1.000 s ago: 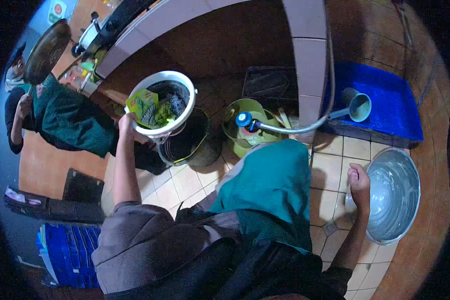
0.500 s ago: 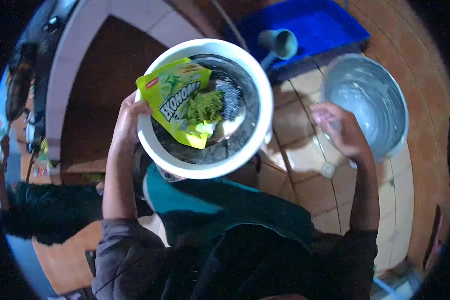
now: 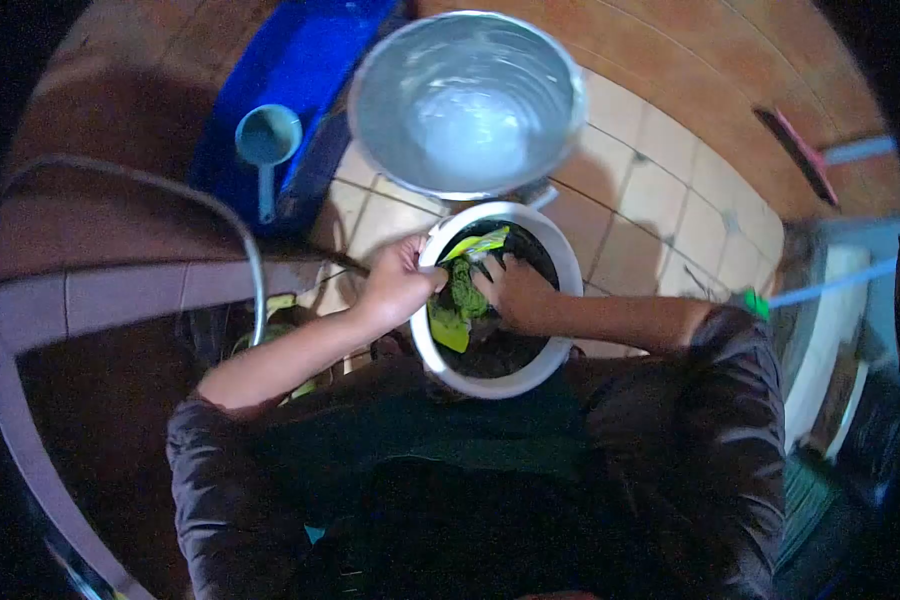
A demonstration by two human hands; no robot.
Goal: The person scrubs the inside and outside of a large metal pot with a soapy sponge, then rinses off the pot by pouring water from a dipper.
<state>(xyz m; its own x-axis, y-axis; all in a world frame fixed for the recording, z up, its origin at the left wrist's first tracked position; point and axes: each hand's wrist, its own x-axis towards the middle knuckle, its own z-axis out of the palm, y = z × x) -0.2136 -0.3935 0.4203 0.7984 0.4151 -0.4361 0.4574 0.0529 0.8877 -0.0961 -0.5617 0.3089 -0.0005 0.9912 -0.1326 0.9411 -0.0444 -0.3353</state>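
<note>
Against tiled floor (image 3: pixel 660 200), find white bucket (image 3: pixel 515 386) at near centre, likely stiff, best held by rim. Note left hand (image 3: pixel 392 290) closed on rim, right hand (image 3: pixel 520 298) inside at green scourer (image 3: pixel 465 288), likely soft, grip unclear.

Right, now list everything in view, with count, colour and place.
Bucket: one, white-rimmed, centre
Packet: one, yellow-green, inside bucket
Scrubbing pad: one, green, inside bucket
Bowl: one, silver-grey, beyond bucket
Tray: one, blue, upper left
Dipper: one, grey-blue, at tray
Hose: one, grey, left
Ledge: one, pale tiled, left
Floor tiles: several, cream, around bowl
Bar: one, pink and dark, upper right
Bristles: one bunch, green, lower right
Left hand: one, bare, at bucket's rim
Right hand: one, bare, inside bucket
</note>
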